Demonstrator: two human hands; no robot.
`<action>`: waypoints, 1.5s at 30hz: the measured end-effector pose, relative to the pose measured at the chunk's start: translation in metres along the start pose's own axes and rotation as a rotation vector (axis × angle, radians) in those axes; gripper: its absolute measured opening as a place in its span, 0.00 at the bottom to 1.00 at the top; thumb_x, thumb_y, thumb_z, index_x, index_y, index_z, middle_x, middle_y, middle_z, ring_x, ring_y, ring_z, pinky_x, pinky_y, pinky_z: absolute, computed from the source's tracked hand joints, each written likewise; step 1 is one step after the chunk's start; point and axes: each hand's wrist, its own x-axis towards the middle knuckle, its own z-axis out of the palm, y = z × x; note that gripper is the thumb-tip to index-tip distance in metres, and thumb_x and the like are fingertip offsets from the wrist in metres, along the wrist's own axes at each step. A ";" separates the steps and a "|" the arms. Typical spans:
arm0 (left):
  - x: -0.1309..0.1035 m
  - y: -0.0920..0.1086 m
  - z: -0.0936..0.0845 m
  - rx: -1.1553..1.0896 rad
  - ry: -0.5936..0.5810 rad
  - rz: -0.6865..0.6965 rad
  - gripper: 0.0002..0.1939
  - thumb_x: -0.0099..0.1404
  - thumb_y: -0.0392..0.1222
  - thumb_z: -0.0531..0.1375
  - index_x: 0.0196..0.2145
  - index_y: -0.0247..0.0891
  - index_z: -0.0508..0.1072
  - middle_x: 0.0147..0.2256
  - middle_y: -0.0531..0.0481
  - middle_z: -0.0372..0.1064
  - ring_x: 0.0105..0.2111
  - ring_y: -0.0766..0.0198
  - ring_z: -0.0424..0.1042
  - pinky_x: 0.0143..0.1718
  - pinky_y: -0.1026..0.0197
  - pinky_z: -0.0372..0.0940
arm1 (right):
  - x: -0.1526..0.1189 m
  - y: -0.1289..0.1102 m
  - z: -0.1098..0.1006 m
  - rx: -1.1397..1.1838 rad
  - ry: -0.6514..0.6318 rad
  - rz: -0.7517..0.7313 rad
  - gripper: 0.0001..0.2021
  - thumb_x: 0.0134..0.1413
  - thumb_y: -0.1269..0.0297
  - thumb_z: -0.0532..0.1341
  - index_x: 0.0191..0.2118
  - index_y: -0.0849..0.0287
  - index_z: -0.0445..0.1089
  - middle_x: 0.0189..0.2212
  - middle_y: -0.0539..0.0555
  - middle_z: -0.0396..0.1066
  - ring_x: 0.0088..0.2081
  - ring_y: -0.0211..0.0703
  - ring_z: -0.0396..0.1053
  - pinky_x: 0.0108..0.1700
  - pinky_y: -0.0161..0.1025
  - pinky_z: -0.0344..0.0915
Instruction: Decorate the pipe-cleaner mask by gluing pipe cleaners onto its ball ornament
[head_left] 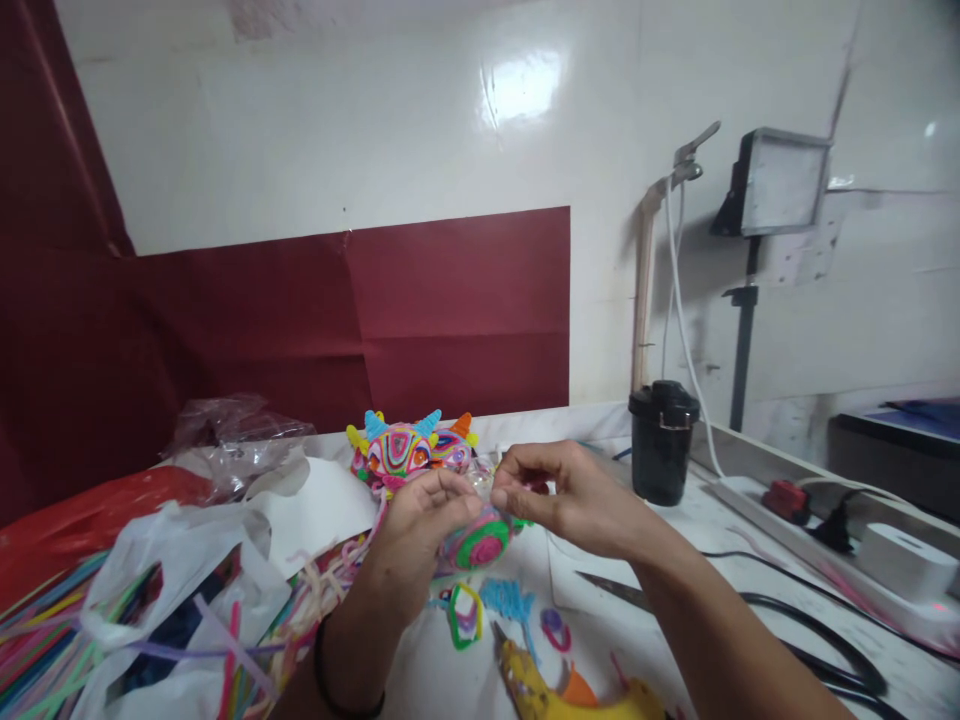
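My left hand (431, 520) is wrapped round a colourful fuzzy craft piece (480, 545) with a green and pink spiral end. Close beside it, my right hand (551, 490) has thumb and fingertips pinched together; whatever they hold is too small to make out. Behind my hands sits a multicoloured animal-like head (401, 450) with blue horns and orange eyes. On the white surface below lie a green, yellow and white loop piece (465, 615), blue fuzzy strips (508, 600) and a purple and pink loop (556, 630). Yellow-handled pliers (525, 680) rest near the front edge.
Colourful pipe cleaners (52, 640) and a white plastic bag (180, 540) cover the left. A black lidded cup (663, 445) stands at the back right, near a power strip (750, 505) and black cables. Pointed scissors (615, 590) lie beneath my right forearm.
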 end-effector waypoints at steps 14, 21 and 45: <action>0.000 0.001 0.000 0.000 0.003 0.002 0.09 0.47 0.39 0.67 0.25 0.36 0.70 0.22 0.53 0.69 0.22 0.69 0.66 0.25 0.66 0.59 | 0.005 0.008 0.010 0.229 0.066 0.076 0.07 0.44 0.68 0.65 0.29 0.59 0.66 0.21 0.44 0.61 0.23 0.33 0.56 0.25 0.33 0.54; 0.000 0.002 -0.002 0.000 0.026 0.036 0.09 0.46 0.38 0.67 0.24 0.36 0.70 0.23 0.53 0.70 0.23 0.68 0.67 0.26 0.67 0.60 | 0.008 0.007 0.010 0.211 0.082 0.122 0.12 0.43 0.66 0.66 0.37 0.58 0.69 0.22 0.44 0.61 0.25 0.35 0.56 0.27 0.35 0.54; 0.000 0.007 -0.003 -0.072 0.017 0.063 0.09 0.44 0.37 0.68 0.22 0.36 0.70 0.21 0.54 0.69 0.21 0.70 0.65 0.23 0.68 0.59 | 0.018 0.023 0.032 0.931 -0.063 0.202 0.14 0.33 0.61 0.75 0.25 0.60 0.71 0.20 0.44 0.66 0.23 0.31 0.59 0.29 0.33 0.53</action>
